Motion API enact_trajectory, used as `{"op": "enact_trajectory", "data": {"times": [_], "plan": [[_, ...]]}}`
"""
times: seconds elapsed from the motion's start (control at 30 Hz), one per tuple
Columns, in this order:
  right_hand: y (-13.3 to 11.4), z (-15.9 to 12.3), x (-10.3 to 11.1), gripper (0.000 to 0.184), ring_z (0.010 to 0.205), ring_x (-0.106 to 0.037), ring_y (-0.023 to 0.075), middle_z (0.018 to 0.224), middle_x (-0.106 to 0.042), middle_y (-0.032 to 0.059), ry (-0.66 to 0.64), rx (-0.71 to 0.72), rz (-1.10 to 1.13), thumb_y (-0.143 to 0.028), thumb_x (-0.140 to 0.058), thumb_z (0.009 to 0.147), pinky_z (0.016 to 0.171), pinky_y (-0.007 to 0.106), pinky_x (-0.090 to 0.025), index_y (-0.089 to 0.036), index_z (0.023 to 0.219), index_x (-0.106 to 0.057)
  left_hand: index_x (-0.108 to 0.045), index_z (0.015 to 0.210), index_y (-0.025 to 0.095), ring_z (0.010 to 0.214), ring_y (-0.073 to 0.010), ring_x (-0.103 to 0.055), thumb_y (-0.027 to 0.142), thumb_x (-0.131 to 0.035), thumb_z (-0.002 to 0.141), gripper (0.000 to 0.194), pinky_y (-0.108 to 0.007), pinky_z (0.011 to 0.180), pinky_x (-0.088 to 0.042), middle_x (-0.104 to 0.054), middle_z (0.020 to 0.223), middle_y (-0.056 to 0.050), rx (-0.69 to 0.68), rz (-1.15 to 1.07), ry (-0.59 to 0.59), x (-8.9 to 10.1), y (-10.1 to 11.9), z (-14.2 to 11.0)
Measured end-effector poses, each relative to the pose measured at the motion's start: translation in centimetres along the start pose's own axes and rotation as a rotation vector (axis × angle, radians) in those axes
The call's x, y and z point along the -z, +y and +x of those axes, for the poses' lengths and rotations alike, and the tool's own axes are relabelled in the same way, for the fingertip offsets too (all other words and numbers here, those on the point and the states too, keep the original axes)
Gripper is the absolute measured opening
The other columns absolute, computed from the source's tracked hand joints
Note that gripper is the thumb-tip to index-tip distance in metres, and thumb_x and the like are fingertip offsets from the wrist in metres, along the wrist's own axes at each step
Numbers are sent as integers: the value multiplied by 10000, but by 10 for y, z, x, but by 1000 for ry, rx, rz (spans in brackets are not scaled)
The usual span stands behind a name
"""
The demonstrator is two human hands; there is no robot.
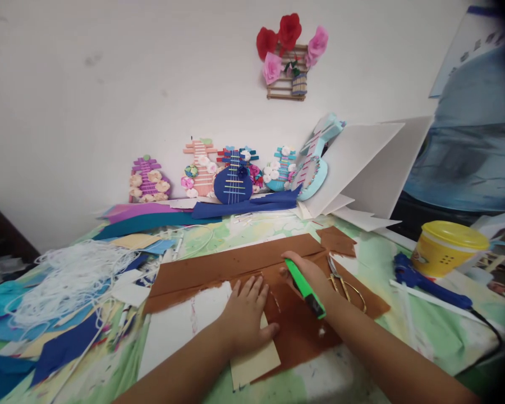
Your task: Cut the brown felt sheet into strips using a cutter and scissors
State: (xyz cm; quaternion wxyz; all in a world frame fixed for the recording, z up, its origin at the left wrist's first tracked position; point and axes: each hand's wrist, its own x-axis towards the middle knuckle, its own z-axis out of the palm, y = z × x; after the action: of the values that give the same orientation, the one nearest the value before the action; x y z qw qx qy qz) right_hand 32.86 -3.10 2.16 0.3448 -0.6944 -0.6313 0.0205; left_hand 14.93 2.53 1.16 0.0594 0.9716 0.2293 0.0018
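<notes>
My left hand point(246, 311) lies flat with fingers spread on a cream paper template point(255, 362), which rests on a brown foam sheet point(235, 264). My right hand point(307, 278) is closed round a green utility knife point(305, 289), its front end down at the brown sheet just right of the left hand's fingertips. The knife's blade tip is hidden by the hand. A white sheet point(180, 325) lies under the brown one at the left.
Scissors point(340, 280) lie right of my right hand. A blue glue gun point(425, 283) and a yellow tub point(448, 247) sit at the right. White cord point(67, 278) and coloured foam scraps cover the left. Foam guitar crafts point(233, 177) and white boards point(362, 163) lean against the wall.
</notes>
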Motion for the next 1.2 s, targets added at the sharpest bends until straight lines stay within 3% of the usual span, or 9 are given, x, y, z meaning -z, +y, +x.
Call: {"op": "enact_trajectory", "data": {"times": [0.13,0.27,0.5,0.67,0.73,0.83,1.0,1.07,1.2], "plan": [[4,0,19,254,778,-536,235,774,-598,94,-23,-8,-295,-301,-493,752,638,290,-386,-179,973,-515,-241,1303,115,1229,-275,-117,543,-318,766,691,-476,963,-69,-176,1354,-128,-39,33,-11,4,-2,-1],[15,21,34,219,808,-518,230,806,-581,107,-168,-76,-627,-164,-435,772,616,276,-365,-178,983,-493,-313,1274,138,1167,-292,-267,431,-360,758,596,-502,940,-103,-314,1305,-124,-135,122,-19,15,-9,-11],[29,56,34,388,852,-525,247,902,-590,116,-284,-43,-672,-62,-374,746,594,285,-369,-197,1098,-463,-487,1131,128,1017,-296,-414,358,-463,659,526,-476,899,-210,-482,1149,-136,-84,193,-39,43,-5,-33],[44,27,68,258,749,-548,225,819,-610,104,-362,-31,-668,-121,-366,769,585,295,-375,-175,887,-589,-595,831,149,797,-249,-514,323,-467,709,248,-390,730,-378,-580,833,-88,-57,150,3,50,32,-30],[54,9,82,231,793,-532,221,827,-609,87,-442,154,-628,-156,-391,777,645,305,-375,-193,849,-607,-598,770,149,709,-237,-531,310,-473,720,209,-359,634,-411,-588,757,-78,-94,143,-64,49,47,-26],[68,-10,91,289,877,-497,229,953,-586,98,-559,513,-584,-198,-442,769,712,332,-361,-192,1037,-547,-600,747,150,663,-232,-541,297,-487,734,186,-349,589,-417,-595,717,-70,-166,148,-91,51,63,-20],[74,-14,88,337,849,-486,209,1025,-553,119,-591,777,-600,-207,-454,768,687,334,-350,-166,1099,-496,-589,728,156,652,-226,-534,317,-530,716,173,-342,573,-406,-594,703,-58,-199,145,18,42,66,-14],[71,-16,89,308,791,-484,198,976,-562,118,-584,846,-616,-199,-430,779,662,335,-346,-162,1075,-507,-578,683,167,625,-215,-526,306,-552,698,141,-324,548,-390,-586,665,-41,-207,176,96,28,57,-17],[72,-24,90,215,701,-464,182,805,-585,81,-559,891,-594,-161,-377,805,628,327,-336,-176,886,-575,-520,555,179,525,-167,-486,357,-583,669,221,-268,480,-323,-528,531,-3,-253,251,428,-7,36,-33]]}}
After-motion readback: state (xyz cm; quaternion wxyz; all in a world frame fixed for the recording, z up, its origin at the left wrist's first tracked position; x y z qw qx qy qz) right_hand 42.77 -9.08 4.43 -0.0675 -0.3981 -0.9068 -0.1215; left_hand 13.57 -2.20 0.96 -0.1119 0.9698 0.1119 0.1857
